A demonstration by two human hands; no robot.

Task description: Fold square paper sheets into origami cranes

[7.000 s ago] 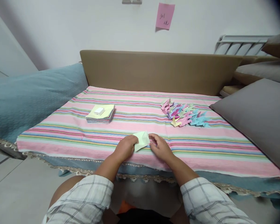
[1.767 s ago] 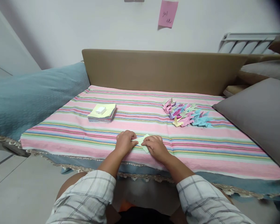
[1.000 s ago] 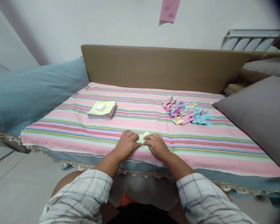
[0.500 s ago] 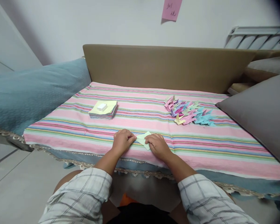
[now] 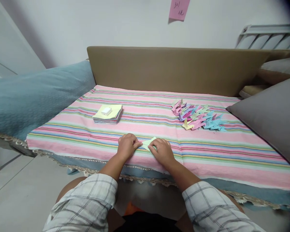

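Between my two hands is a pale green folded paper, low over the striped cloth near its front edge. My left hand pinches the paper's narrow left tip between thumb and finger. On the other side, my right hand grips the wider right part, thumb and fingers closed on it and hiding some of its folds. Beyond my right hand lies a cluster of folded paper cranes in pink, purple, yellow, green and blue. A stack of square paper sheets sits beyond my left hand, with a small white block on top.
The striped cloth covers the seat of a sofa with a brown backrest. A blue-covered armrest rises at the left, and a grey cushion leans at the right. A pink note hangs on the wall.
My right fingers have shifted on the green paper, and its lower right corner is now hidden by them. My left hand keeps its pinch on the tip. The view has moved slightly.
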